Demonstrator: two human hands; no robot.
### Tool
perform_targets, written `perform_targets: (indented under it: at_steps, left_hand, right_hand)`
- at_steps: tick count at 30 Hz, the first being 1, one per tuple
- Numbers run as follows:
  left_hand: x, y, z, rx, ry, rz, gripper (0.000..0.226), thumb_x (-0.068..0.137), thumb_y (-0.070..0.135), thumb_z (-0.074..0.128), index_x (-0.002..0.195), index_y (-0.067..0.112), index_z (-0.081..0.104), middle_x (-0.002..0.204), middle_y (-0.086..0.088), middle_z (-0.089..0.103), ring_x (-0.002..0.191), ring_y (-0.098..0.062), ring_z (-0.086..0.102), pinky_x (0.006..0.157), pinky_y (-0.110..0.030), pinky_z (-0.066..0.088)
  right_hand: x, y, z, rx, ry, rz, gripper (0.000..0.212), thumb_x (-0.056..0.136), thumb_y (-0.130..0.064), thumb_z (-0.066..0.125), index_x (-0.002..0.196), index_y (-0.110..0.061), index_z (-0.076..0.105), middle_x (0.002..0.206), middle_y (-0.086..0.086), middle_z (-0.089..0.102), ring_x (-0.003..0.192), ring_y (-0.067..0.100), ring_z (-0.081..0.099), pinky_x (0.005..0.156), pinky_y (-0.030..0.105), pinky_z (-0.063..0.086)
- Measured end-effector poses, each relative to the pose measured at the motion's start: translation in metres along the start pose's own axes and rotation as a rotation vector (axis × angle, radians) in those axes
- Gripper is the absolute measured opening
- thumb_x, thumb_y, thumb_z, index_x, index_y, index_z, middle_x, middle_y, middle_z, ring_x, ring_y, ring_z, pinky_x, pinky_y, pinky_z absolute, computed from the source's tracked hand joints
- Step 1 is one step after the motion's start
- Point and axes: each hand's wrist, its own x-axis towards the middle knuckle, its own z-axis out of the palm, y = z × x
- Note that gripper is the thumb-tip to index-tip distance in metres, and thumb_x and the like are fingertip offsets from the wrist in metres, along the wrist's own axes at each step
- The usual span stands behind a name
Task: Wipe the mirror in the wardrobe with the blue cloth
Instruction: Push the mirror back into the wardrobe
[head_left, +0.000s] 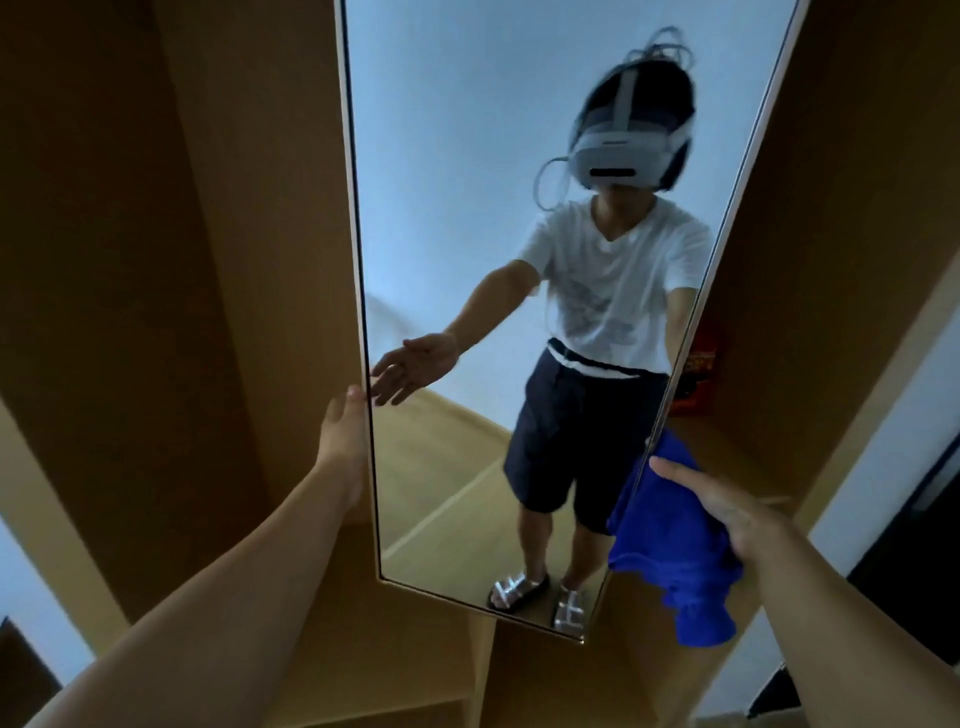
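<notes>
This is a home, most likely a bedroom or dressing corner. A tall mirror (467, 260) hangs inside a light wooden wardrobe (182, 260), whose plain panels rise left of the fingers (356, 393) resting on the mirror's edge. Beyond the other hand, a wardrobe shelf (727, 447) carries a red box (698, 374). The glass reflects pale walls and a wood-plank floor (441, 467).

Both forearms were bare, no sleeves reaching the left hand (343, 436) or right hand (727, 512). Reflection showed a white V-neck T-shirt (618, 280) with faint chest print, dark navy shorts (571, 441), silver strapped sandals (519, 592), white headset (618, 156) with looping cable.
</notes>
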Motion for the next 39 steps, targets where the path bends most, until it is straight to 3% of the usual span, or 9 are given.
perform_targets:
  at_steps: [3, 6, 8, 12, 14, 20, 27, 33, 39]
  left_hand:
    - [-0.037, -0.001, 0.006, 0.009, 0.065, 0.013, 0.029, 0.097, 0.028, 0.049, 0.122, 0.013, 0.054, 0.112, -0.003, 0.056, 0.093, -0.015, 0.048, 0.079, -0.027, 0.033]
    - [-0.068, -0.014, 0.013, 0.037, 0.056, -0.027, 0.018, 0.092, 0.024, 0.059, 0.108, 0.015, 0.059, 0.101, -0.004, 0.062, 0.078, -0.013, 0.053, 0.064, -0.026, 0.041]
    - [-0.094, -0.024, 0.021, 0.086, 0.019, -0.035, 0.016, 0.090, 0.022, 0.062, 0.104, 0.017, 0.059, 0.092, 0.000, 0.061, 0.076, -0.011, 0.055, 0.057, -0.022, 0.042]
    - [-0.142, -0.037, 0.042, 0.231, -0.153, 0.094, 0.009, 0.088, 0.016, 0.065, 0.090, 0.022, 0.058, 0.087, 0.006, 0.060, 0.080, -0.009, 0.058, 0.063, -0.016, 0.044]
    - [-0.164, -0.040, 0.053, 0.304, -0.244, 0.167, 0.009, 0.088, 0.016, 0.064, 0.091, 0.023, 0.058, 0.088, 0.009, 0.060, 0.084, -0.006, 0.058, 0.068, -0.014, 0.045]
    - [-0.197, -0.043, 0.077, 0.409, -0.330, 0.362, 0.013, 0.091, 0.018, 0.061, 0.103, 0.017, 0.065, 0.084, 0.014, 0.059, 0.079, 0.003, 0.055, 0.070, -0.008, 0.044]
    - [-0.208, -0.043, 0.080, 0.398, -0.282, 0.388, 0.010, 0.094, 0.024, 0.054, 0.099, 0.028, 0.062, 0.092, 0.013, 0.063, 0.085, -0.002, 0.060, 0.077, -0.026, 0.055]
    - [-0.211, -0.036, 0.069, 0.399, -0.172, 0.416, 0.006, 0.095, 0.030, 0.052, 0.100, 0.028, 0.055, 0.089, 0.016, 0.060, 0.087, -0.005, 0.058, 0.074, -0.030, 0.054]
    - [-0.198, -0.036, 0.058, 0.483, -0.049, 0.415, 0.008, 0.095, 0.031, 0.051, 0.089, 0.027, 0.053, 0.086, 0.013, 0.059, 0.079, -0.007, 0.057, 0.066, -0.030, 0.053]
  right_hand:
    - [-0.013, -0.002, 0.001, -0.064, -0.049, 0.025, 0.083, 0.045, -0.040, 0.087, 0.117, -0.009, 0.061, 0.105, 0.015, 0.066, 0.095, 0.033, 0.061, 0.075, 0.039, 0.049]
    - [-0.004, 0.007, -0.005, -0.132, -0.039, 0.044, 0.120, 0.018, -0.048, 0.094, 0.127, -0.014, 0.055, 0.117, 0.014, 0.064, 0.102, 0.036, 0.061, 0.092, 0.049, 0.048]
    - [0.001, 0.013, -0.005, -0.139, -0.056, 0.037, 0.132, 0.016, -0.049, 0.094, 0.135, -0.018, 0.048, 0.124, 0.014, 0.060, 0.107, 0.037, 0.060, 0.098, 0.052, 0.044]
    - [-0.037, 0.006, 0.018, -0.088, -0.034, 0.006, 0.099, 0.066, -0.036, 0.083, 0.147, -0.018, 0.028, 0.144, 0.014, 0.040, 0.124, 0.037, 0.044, 0.105, 0.051, 0.034]
    - [-0.043, 0.009, 0.022, -0.068, -0.025, -0.021, 0.081, 0.077, -0.028, 0.076, 0.144, -0.015, 0.033, 0.142, 0.014, 0.042, 0.122, 0.036, 0.045, 0.100, 0.046, 0.037]
    - [-0.063, 0.017, 0.028, -0.077, -0.084, -0.090, 0.042, 0.080, -0.021, 0.074, 0.110, -0.016, 0.046, 0.088, 0.002, 0.053, 0.078, 0.022, 0.052, 0.080, 0.038, 0.040]
    - [-0.074, 0.028, 0.051, -0.125, -0.162, -0.080, 0.073, 0.066, -0.039, 0.083, 0.128, -0.017, 0.051, 0.121, 0.007, 0.059, 0.107, 0.027, 0.057, 0.100, 0.044, 0.042]
    - [-0.082, 0.041, 0.071, -0.089, -0.211, -0.061, 0.063, 0.065, -0.039, 0.083, 0.117, -0.015, 0.058, 0.117, 0.007, 0.063, 0.107, 0.026, 0.059, 0.103, 0.044, 0.042]
    - [-0.083, 0.041, 0.089, -0.122, -0.242, -0.110, 0.064, 0.068, -0.037, 0.082, 0.123, -0.012, 0.058, 0.107, 0.005, 0.067, 0.096, 0.020, 0.062, 0.073, 0.028, 0.047]
